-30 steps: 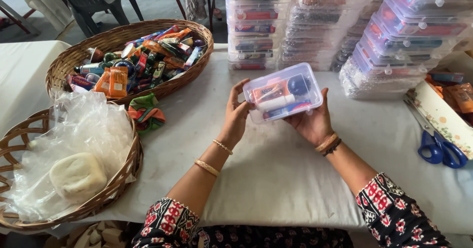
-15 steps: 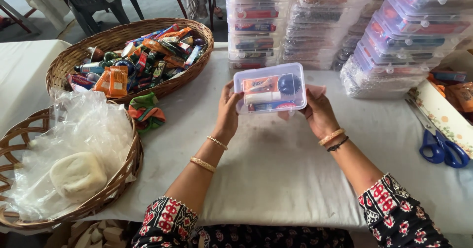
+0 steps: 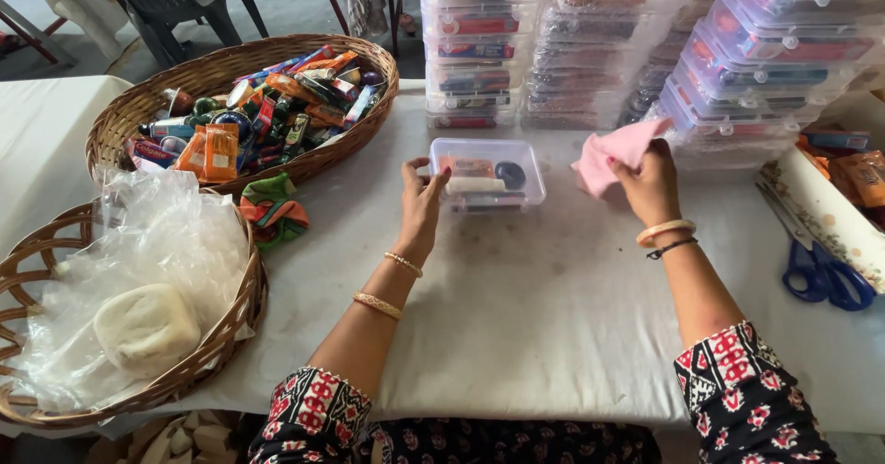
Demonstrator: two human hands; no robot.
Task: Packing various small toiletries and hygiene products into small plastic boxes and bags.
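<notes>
The left hand [image 3: 422, 201] rests on the left side of a small clear plastic box [image 3: 489, 174], with the fingers closed lightly on its edge. The box lies flat on the white table [image 3: 553, 317], at about 12 o'clock from the person's body, and it holds small items in orange, white and dark blue. The right hand [image 3: 650, 183] is at 1 o'clock, apart from the box, and it pinches a pink cloth [image 3: 613, 151] between the fingers, lifted a little above the table.

Behind the box, from 12 to 2 o'clock, there are stacks of clear boxes [image 3: 756, 49] of the same kind, filled and closed. At 3 o'clock lie blue scissors [image 3: 820, 270], just beside a long flowered tray [image 3: 830, 215]. At 10 o'clock stands a wicker basket [image 3: 240, 68] full of small colourful packets, and near its front edge lies a folded striped cloth [image 3: 272, 211]. At 8 o'clock a second wicker basket [image 3: 230, 326] holds crumpled clear plastic bags [image 3: 157, 243] and a pale round soap-like piece [image 3: 146, 328].
</notes>
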